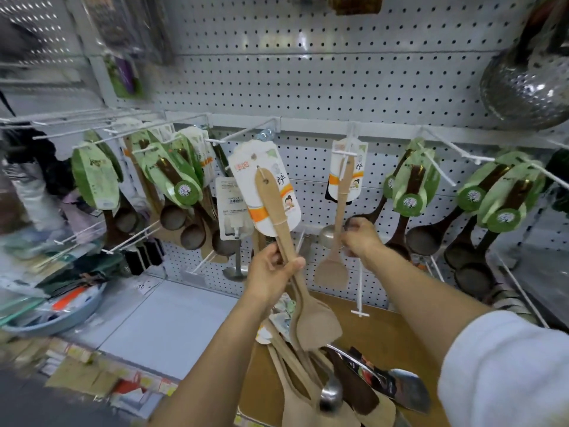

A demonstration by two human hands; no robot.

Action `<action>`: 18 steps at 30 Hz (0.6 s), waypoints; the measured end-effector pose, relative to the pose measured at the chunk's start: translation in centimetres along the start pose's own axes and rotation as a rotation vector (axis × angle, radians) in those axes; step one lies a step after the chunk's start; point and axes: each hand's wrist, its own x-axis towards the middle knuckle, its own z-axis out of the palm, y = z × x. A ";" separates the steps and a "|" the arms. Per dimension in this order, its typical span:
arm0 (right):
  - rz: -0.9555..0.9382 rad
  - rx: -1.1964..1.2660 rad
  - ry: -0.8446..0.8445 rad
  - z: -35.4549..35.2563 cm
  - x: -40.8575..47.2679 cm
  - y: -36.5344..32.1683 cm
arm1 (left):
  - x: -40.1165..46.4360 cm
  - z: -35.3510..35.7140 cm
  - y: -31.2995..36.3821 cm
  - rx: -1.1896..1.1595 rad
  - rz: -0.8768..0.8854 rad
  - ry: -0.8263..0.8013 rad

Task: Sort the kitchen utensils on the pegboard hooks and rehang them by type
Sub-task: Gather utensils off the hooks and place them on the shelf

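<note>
Below the pegboard (308, 75), left hand (271, 269) grips a wooden spatula (289, 241); right hand (360, 238) pinches a hanging spatula (335, 241).

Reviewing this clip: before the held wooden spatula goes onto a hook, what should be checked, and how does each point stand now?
1. Left hand grips the wooden spatula firmly: ok.
2. Hang hole near the handle top is visible and free: ok.
3. Matching hook found: the hanging spatula on its hook is the same type: ok.
4. Right hand free to help: cannot tell, blurred at the hanging spatula.
5. Room left on that hook: cannot tell.
</note>
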 end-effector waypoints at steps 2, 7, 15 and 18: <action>0.026 -0.055 0.024 -0.1 2.0 -0.4 | 0.4 -0.3 0.1 -0.017 -0.018 0.005; 0.084 -0.038 -0.006 0.7 4.8 -1.7 | 1.3 -0.9 0.2 -0.011 -0.061 0.002; 0.080 0.200 -0.061 0.9 4.6 -1.2 | 2.2 -0.8 -0.2 0.011 -0.077 -0.017; 0.011 0.145 -0.059 1.0 3.1 -1.1 | 2.3 -0.5 -0.4 0.005 -0.097 -0.049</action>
